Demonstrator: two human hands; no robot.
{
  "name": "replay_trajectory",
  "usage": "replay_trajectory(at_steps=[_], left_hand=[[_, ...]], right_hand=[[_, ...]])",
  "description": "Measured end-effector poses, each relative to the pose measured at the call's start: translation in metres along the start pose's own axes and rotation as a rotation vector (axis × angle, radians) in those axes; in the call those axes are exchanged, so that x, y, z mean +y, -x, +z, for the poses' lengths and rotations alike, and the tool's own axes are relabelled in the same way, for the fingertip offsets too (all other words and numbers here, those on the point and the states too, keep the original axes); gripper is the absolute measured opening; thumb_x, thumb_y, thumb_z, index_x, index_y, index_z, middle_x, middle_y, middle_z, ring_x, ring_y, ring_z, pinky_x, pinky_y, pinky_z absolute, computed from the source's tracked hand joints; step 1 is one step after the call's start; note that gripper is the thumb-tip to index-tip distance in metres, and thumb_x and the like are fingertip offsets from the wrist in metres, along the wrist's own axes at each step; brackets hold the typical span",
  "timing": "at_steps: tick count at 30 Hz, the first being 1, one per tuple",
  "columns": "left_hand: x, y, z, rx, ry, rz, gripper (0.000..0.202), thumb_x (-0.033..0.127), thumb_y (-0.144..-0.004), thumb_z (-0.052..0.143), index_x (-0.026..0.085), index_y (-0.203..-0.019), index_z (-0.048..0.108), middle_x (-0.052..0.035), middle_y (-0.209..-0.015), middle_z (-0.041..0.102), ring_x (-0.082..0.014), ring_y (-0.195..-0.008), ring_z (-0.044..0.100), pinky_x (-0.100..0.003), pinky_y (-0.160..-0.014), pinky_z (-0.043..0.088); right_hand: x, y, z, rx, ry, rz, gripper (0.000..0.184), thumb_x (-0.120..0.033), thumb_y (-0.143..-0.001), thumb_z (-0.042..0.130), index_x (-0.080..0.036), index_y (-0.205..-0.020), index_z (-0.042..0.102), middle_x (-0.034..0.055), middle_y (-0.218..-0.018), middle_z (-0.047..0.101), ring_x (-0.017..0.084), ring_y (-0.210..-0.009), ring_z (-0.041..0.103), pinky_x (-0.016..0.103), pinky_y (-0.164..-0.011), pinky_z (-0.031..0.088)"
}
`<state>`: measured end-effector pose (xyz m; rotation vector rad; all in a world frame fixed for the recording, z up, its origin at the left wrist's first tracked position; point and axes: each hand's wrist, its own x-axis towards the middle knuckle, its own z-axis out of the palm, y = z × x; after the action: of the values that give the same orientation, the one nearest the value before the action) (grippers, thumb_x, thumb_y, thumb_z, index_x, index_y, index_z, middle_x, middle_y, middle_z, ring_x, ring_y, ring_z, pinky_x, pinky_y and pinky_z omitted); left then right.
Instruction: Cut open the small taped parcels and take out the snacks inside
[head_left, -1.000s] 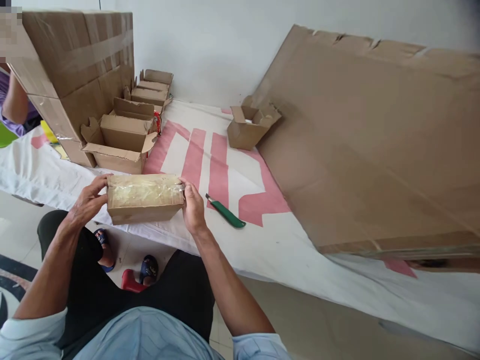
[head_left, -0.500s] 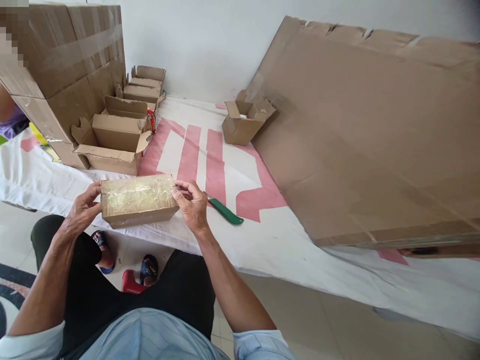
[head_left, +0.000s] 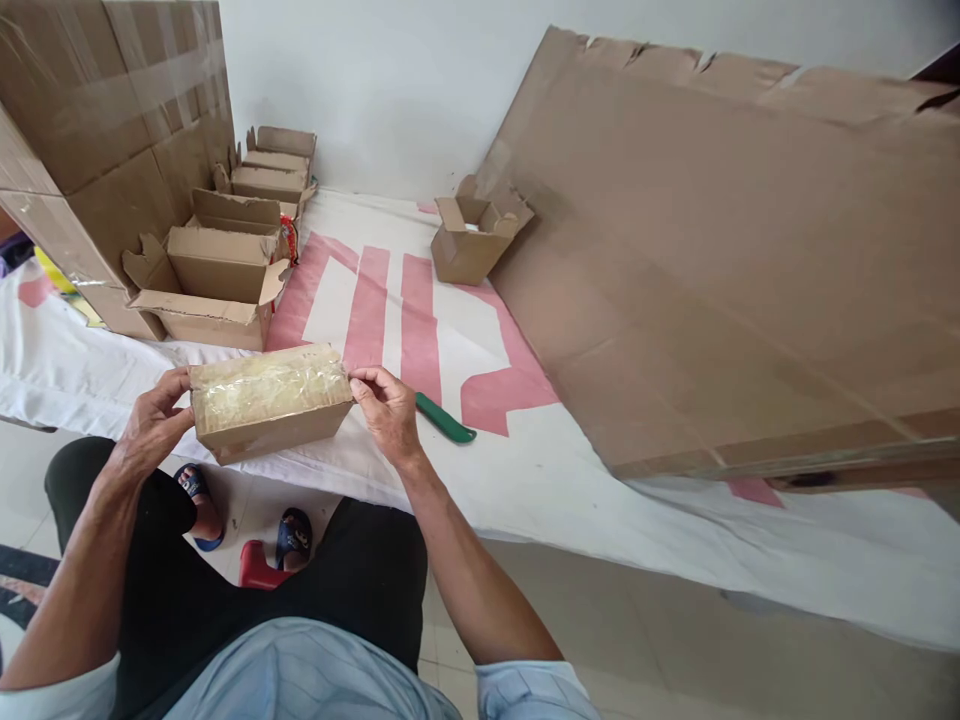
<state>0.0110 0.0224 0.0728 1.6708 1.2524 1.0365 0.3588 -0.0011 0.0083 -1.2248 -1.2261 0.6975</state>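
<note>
A small closed cardboard box [head_left: 270, 430] is held at the table's front edge, its top covered with shiny, wrinkled clear tape [head_left: 262, 385]. My left hand [head_left: 154, 420] grips the box's left end between thumb and fingers. At the opposite end, my right hand [head_left: 386, 405] is closed, thumb and fingertips pinched at the upper right corner. Whether those fingertips hold cardboard or a tape edge, I cannot tell. Just right of this hand lies a green-handled knife [head_left: 448, 420] on the cloth, its blade end hidden behind the hand.
Several open small boxes [head_left: 210, 300] stand in a row at left, beside a stack of taped cartons [head_left: 112, 110]. Another open box [head_left: 469, 255] sits farther back, against a large leaning cardboard sheet [head_left: 712, 270]. A white-and-pink cloth [head_left: 525, 480] covers the table.
My right thumb has slid off the box's top to its right corner. The box is tilted slightly more, its front side showing more. The whole view has shifted a little.
</note>
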Motion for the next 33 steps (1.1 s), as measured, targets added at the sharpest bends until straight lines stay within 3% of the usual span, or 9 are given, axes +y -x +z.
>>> replay_trajectory(at_steps=[3,6,10,14,19,23,28,31,33], left_hand=[[0.0,0.0,0.004,0.031,-0.015,-0.014,0.043,0.06,-0.08,0.094,0.023,-0.099,0.082,-0.0113,-0.138,0.077,-0.0357,-0.13,0.073,-0.053,-0.116,0.061],[0.002,0.0,0.007,0.057,-0.028,-0.032,0.045,0.063,-0.081,0.093,0.022,-0.097,0.082,-0.0113,-0.139,0.076,-0.0354,-0.129,0.073,-0.051,-0.113,0.062],[0.001,-0.001,0.009,0.067,-0.042,-0.029,0.049,0.066,-0.079,0.095,0.022,-0.096,0.081,-0.0115,-0.142,0.075,-0.0362,-0.131,0.071,-0.045,-0.102,0.066],[0.0,0.001,0.009,0.047,-0.005,0.004,0.048,0.064,-0.08,0.096,0.022,-0.1,0.083,-0.0111,-0.144,0.073,-0.0355,-0.133,0.07,-0.04,-0.095,0.067],[0.0,0.008,0.009,0.025,0.014,0.044,0.039,0.056,-0.082,0.097,0.026,-0.105,0.087,-0.0116,-0.144,0.073,-0.037,-0.139,0.068,-0.039,-0.091,0.069],[0.0,0.013,0.009,0.011,0.003,0.055,0.036,0.053,-0.084,0.097,0.029,-0.108,0.088,-0.0111,-0.148,0.072,-0.0367,-0.141,0.068,-0.043,-0.097,0.07],[0.008,0.016,0.009,-0.019,-0.055,0.06,0.037,0.055,-0.086,0.094,0.027,-0.109,0.086,-0.0116,-0.151,0.07,-0.036,-0.14,0.068,-0.046,-0.104,0.068],[0.012,0.018,0.011,-0.045,-0.068,0.063,0.036,0.053,-0.087,0.092,0.026,-0.109,0.085,-0.0119,-0.15,0.071,-0.0351,-0.14,0.068,-0.044,-0.103,0.068],[0.011,0.018,0.012,-0.048,-0.073,0.063,0.035,0.052,-0.088,0.089,0.025,-0.11,0.084,-0.0119,-0.149,0.072,-0.0346,-0.138,0.069,-0.043,-0.1,0.068]], right_hand=[[0.017,-0.001,-0.031,-0.012,0.243,-0.073,0.029,-0.049,-0.102,0.065,-0.024,-0.11,0.077,0.0111,-0.113,0.081,0.028,-0.103,0.075,0.043,-0.089,0.064],[0.043,0.002,-0.076,0.003,0.587,-0.09,0.026,-0.043,-0.101,0.063,-0.023,-0.11,0.075,0.0164,-0.117,0.078,0.034,-0.114,0.072,0.051,-0.101,0.061],[0.077,0.013,-0.132,-0.039,0.953,0.072,0.027,-0.038,-0.098,0.065,-0.022,-0.117,0.074,0.0185,-0.12,0.073,0.038,-0.12,0.064,0.055,-0.105,0.057],[0.097,0.024,-0.157,-0.111,1.028,0.157,0.03,-0.038,-0.098,0.063,-0.021,-0.121,0.073,0.0183,-0.121,0.07,0.038,-0.119,0.062,0.053,-0.103,0.055],[0.099,0.029,-0.153,-0.093,0.991,0.074,0.017,-0.035,-0.1,0.057,-0.023,-0.106,0.069,0.017,-0.106,0.07,0.037,-0.109,0.061,0.051,-0.097,0.053],[0.08,0.027,-0.143,0.02,0.824,0.042,0.023,-0.042,-0.104,0.05,-0.025,-0.105,0.065,0.0139,-0.1,0.069,0.034,-0.099,0.063,0.048,-0.088,0.054],[0.027,0.014,-0.125,0.065,0.358,0.105,0.042,-0.062,-0.107,0.053,-0.027,-0.088,0.064,-0.0006,-0.069,0.059,0.023,-0.066,0.055,0.036,-0.066,0.049],[-0.016,0.003,-0.106,-0.063,0.186,0.054,0.054,-0.072,-0.105,0.064,-0.026,-0.078,0.063,-0.0031,-0.061,0.055,0.018,-0.057,0.05,0.033,-0.059,0.045],[-0.044,-0.003,-0.088,-0.196,0.185,-0.005,0.053,-0.074,-0.101,0.073,-0.024,-0.085,0.073,-0.0036,-0.061,0.055,0.016,-0.054,0.049,0.032,-0.055,0.043]])
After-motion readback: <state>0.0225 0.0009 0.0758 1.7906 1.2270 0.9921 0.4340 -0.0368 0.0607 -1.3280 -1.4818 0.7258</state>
